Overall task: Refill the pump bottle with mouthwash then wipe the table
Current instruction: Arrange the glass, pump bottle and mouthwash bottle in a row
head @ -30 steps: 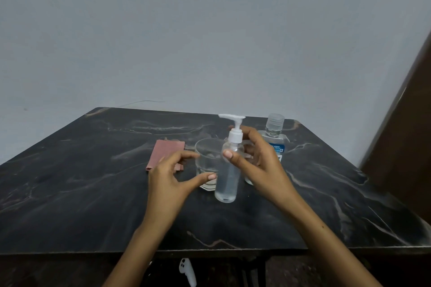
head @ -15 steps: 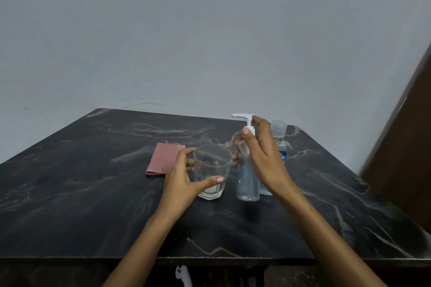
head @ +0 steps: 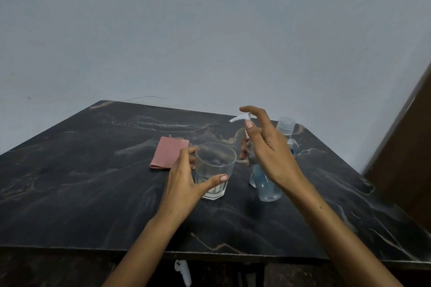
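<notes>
A clear pump bottle (head: 265, 185) with a white pump head stands tilted on the black marble table (head: 81, 170). My right hand (head: 270, 149) grips its neck, with the forefinger over the pump top. An empty clear glass (head: 215, 170) stands left of it, and my left hand (head: 186, 177) wraps around the glass with the thumb on its front. Behind my right hand stands the mouthwash bottle (head: 285, 127) with a clear ribbed cap, mostly hidden. A folded pink cloth (head: 166, 151) lies flat behind my left hand.
A pale wall rises behind the table. A dark brown wooden panel (head: 405, 158) stands at the right. A small white object (head: 183, 271) shows below the table's front edge.
My left hand closed around the glass. My right hand shifted the pump bottle to the right, tilted it and moved its forefinger onto the pump head.
</notes>
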